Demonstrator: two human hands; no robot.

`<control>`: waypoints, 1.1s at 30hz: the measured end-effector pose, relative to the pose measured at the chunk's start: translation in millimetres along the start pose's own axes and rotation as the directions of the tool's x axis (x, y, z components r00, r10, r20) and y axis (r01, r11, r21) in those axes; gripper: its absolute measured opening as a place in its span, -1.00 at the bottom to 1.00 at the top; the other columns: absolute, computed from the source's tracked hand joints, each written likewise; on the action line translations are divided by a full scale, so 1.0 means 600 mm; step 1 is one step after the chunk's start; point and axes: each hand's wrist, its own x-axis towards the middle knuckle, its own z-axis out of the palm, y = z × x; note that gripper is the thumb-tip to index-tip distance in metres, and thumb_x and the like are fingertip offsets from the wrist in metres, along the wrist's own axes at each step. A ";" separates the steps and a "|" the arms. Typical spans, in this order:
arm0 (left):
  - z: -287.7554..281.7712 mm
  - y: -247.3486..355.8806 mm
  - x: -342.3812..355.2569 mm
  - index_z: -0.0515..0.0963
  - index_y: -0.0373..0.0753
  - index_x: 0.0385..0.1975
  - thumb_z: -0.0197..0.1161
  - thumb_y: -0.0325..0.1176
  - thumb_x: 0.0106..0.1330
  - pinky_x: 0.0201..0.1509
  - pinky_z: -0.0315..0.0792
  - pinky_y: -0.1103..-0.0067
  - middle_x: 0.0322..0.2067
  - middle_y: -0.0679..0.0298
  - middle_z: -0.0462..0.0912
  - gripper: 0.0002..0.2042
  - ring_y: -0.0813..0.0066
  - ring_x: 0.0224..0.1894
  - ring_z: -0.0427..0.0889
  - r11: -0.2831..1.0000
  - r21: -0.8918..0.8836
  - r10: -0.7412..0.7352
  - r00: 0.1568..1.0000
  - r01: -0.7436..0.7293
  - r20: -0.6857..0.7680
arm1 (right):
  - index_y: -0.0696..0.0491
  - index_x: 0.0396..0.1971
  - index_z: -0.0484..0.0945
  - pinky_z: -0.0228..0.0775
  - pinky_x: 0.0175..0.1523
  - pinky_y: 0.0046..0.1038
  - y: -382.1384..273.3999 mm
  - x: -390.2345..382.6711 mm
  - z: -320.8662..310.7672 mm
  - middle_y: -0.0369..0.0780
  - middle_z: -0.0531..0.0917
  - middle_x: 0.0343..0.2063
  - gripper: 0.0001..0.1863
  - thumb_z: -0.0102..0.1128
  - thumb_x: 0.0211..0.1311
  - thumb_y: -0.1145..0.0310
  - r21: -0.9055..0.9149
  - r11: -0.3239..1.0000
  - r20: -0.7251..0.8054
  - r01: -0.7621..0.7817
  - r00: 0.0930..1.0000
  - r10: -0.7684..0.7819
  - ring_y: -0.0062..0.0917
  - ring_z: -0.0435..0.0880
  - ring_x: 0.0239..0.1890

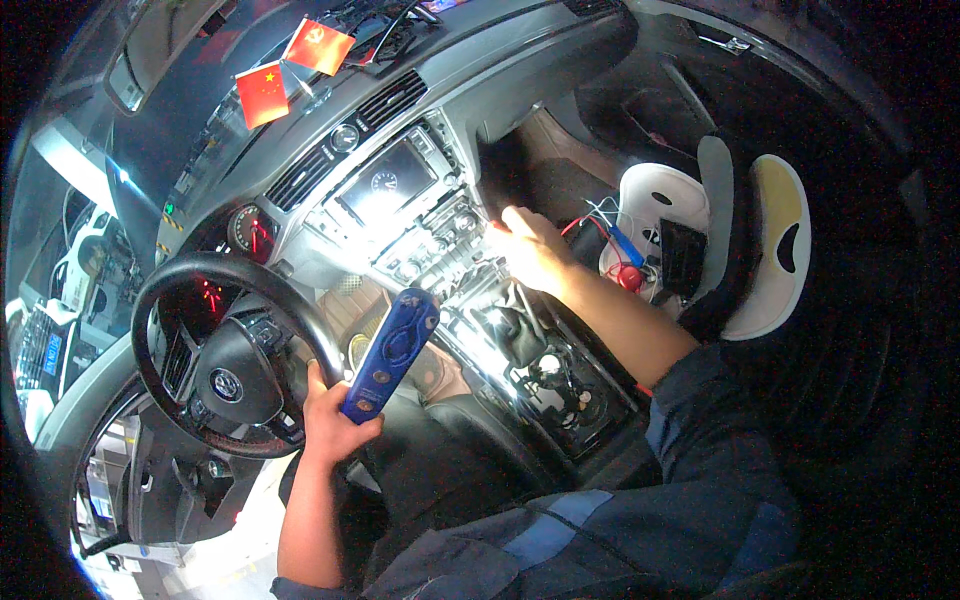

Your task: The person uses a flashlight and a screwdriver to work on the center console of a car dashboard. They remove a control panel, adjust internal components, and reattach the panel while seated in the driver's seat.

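Note:
My left hand (335,420) grips a flat blue handheld work light (393,355) beside the rim of the steering wheel (225,385). Strong glare falls on the centre console next to it. My right hand (535,250) reaches to the right edge of the climate control panel (440,240), its fingers curled together. A small bit of red shows at the fingertips; what it belongs to is lost in the glare. Above that panel sits the lit display screen (388,190). Below, the trim around the gear lever is off, baring the open console (560,390).
On the passenger seat lie white-edged padded pieces (775,250), a red and blue set of test leads (625,250) and a black box-like item (684,258). Two small red flags (263,95) stand on the dashboard (480,65). The instrument cluster glows red.

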 end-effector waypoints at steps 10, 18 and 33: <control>-0.002 0.008 0.003 0.67 -0.21 -0.37 0.56 -0.26 -0.28 0.09 0.56 0.25 0.21 -0.20 0.40 -0.60 -0.13 0.02 0.65 1.000 -0.009 0.020 1.000 -0.021 -0.021 | -0.09 -0.11 0.57 0.63 -0.26 -0.24 -0.001 -0.004 0.005 -0.21 0.51 -0.16 -0.78 0.24 0.24 0.36 -0.082 0.990 -0.193 0.118 0.972 -0.132 -0.25 0.69 -0.25; 0.002 -0.002 0.000 0.67 -0.21 -0.34 0.57 -0.23 -0.30 0.12 0.56 0.25 0.27 -0.26 0.35 -0.57 -0.17 0.07 0.64 1.000 0.019 0.020 1.000 -0.020 -0.021 | -0.05 -0.19 0.54 0.61 -0.43 -0.22 -0.004 0.014 -0.010 -0.11 0.57 -0.28 -0.82 0.27 0.30 0.22 -0.100 0.983 -0.335 0.155 0.925 -0.180 -0.23 0.71 -0.37; -0.004 0.006 0.004 0.68 -0.23 -0.35 0.56 -0.25 -0.29 0.10 0.55 0.27 0.23 -0.22 0.39 -0.58 -0.14 0.04 0.64 1.000 -0.016 0.015 1.000 -0.015 -0.003 | -0.09 -0.08 0.57 0.66 -0.31 -0.15 0.006 0.005 -0.009 -0.11 0.62 -0.26 -0.77 0.20 0.33 0.19 -0.010 0.998 -0.131 0.069 0.989 -0.070 -0.16 0.73 -0.36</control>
